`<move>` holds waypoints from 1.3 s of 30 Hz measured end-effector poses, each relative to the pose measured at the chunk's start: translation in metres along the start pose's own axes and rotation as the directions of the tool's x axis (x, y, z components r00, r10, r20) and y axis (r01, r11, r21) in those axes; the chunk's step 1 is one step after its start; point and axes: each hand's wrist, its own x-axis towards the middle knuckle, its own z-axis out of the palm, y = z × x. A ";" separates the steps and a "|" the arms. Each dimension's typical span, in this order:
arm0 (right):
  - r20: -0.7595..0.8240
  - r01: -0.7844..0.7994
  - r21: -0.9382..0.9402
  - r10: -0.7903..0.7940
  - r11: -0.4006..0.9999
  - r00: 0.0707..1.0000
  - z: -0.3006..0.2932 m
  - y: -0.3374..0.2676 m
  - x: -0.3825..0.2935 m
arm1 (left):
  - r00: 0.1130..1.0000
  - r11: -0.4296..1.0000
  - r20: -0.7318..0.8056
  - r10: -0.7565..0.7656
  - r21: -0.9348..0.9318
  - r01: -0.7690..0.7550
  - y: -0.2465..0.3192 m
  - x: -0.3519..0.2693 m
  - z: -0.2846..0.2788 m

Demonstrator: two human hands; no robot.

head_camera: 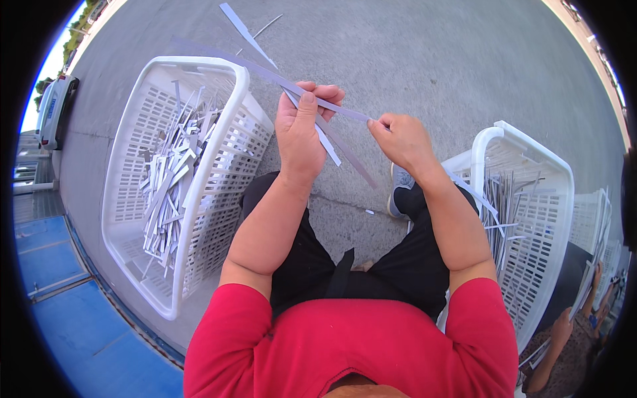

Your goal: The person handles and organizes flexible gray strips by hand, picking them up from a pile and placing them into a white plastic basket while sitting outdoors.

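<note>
Thin, flat white strips cross in front of me above the concrete. My left hand (304, 134) grips them between thumb and fingers, palm turned up. One strip (244, 30) slants from the upper left down past my palm, its lower end hanging below the fingers. Another long strip (268, 74), blurred at its far left end, runs across my left palm to the right. At its right end my right hand (402, 142) pinches it between thumb and forefinger. What the strips are made of I cannot tell.
A white plastic basket (244, 94) of short strip pieces stands at my left. Another white basket (570, 199) at my right holds longer strips (502, 199). Beyond it, a person's hand (562, 323) holds strips. A blue metal panel (99, 323) lies lower left; a white car (52, 112) is parked farther off.
</note>
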 end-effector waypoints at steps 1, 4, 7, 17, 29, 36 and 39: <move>0.004 -0.014 -0.040 0.014 0.999 1.000 0.001 0.000 0.002 | 0.998 0.999 0.052 -0.018 0.029 0.016 -0.002 -0.004 0.001; -0.004 -0.010 -0.161 0.009 0.987 1.000 0.007 -0.004 0.004 | 0.991 0.997 0.119 -0.067 0.056 0.061 -0.006 -0.010 0.004; -0.074 0.104 -0.205 -0.122 0.973 0.990 0.010 -0.002 0.004 | 0.995 0.992 -0.044 -0.090 -0.093 0.086 -0.004 0.002 0.001; -0.124 0.835 0.011 -0.828 0.551 0.548 0.025 -0.020 -0.024 | 0.804 0.701 0.177 -0.568 -0.407 0.585 0.005 0.036 -0.053; -0.077 0.948 -0.087 -0.951 0.305 0.299 0.034 -0.018 -0.026 | 0.759 0.773 0.171 -0.628 0.029 0.633 -0.006 0.029 -0.031; -0.102 0.892 -0.257 -0.928 0.372 0.358 0.028 -0.023 -0.047 | 0.758 0.743 0.030 -0.652 0.226 0.630 -0.015 0.019 -0.015; -0.182 0.867 -0.286 -0.911 0.409 0.369 0.032 -0.020 -0.047 | 0.805 0.742 -0.061 -0.590 0.353 0.570 -0.021 0.013 -0.008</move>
